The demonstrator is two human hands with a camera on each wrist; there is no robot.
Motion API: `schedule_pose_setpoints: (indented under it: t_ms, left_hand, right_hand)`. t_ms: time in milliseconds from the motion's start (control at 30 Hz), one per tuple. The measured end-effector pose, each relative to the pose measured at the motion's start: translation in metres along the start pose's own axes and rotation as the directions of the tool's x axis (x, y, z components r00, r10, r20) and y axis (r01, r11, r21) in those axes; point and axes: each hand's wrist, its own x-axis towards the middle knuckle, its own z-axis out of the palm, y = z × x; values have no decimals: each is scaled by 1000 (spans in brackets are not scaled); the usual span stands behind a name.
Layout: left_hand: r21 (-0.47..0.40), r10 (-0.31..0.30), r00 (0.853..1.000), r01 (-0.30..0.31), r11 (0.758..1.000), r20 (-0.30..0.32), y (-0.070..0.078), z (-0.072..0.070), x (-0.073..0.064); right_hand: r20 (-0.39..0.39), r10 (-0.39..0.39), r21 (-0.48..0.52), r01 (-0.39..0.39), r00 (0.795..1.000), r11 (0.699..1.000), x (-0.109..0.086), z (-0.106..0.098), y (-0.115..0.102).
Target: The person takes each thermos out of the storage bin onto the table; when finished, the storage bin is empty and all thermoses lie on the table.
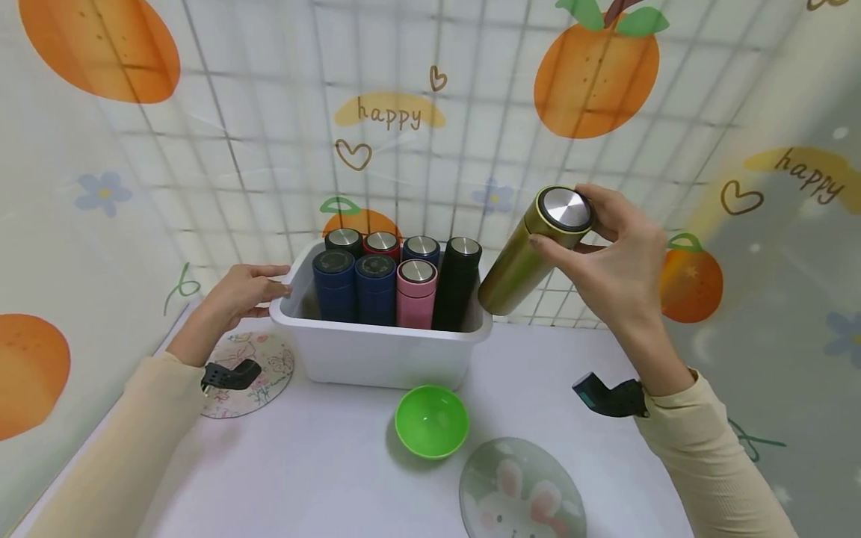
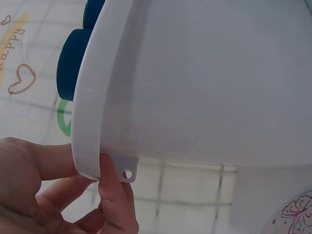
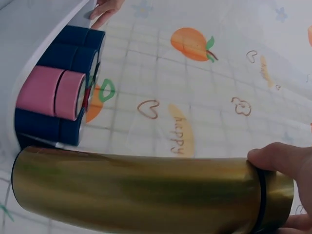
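My right hand grips a gold thermos bottle near its silver-topped lid. The bottle leans with its base toward the right end of a white plastic tub, close to the rim. In the right wrist view the gold bottle spans the lower part, with fingers at its lid end. My left hand holds the tub's left end; in the left wrist view the thumb and fingers pinch the rim. Inside the tub stand several upright bottles, among them a pink bottle and a tall black bottle.
A green bowl sits in front of the tub. Nearer, to its right, lies a round rabbit-print mat. A floral round mat lies under my left forearm. Behind the tub hangs a printed curtain over a wire grid.
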Motion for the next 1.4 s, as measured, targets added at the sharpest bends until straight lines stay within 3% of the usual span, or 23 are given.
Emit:
schedule_pose_setpoints:
  t_ms: [700,1133,1400]
  left_hand:
    - [2,8,1000,-8,1000,2,12,3,2]
    - [43,21,1000,-21,999,-6,9,6,-1]
    - [51,17,1000,-16,999,-18,7,6,-5]
  right_hand:
    - [-19,101,-131,-102,995,986,-4,-14,31]
    - [27,170,-134,-165,985,977,-6,0,60]
    - [35,141,-188,-132,989,973,-7,13,76]
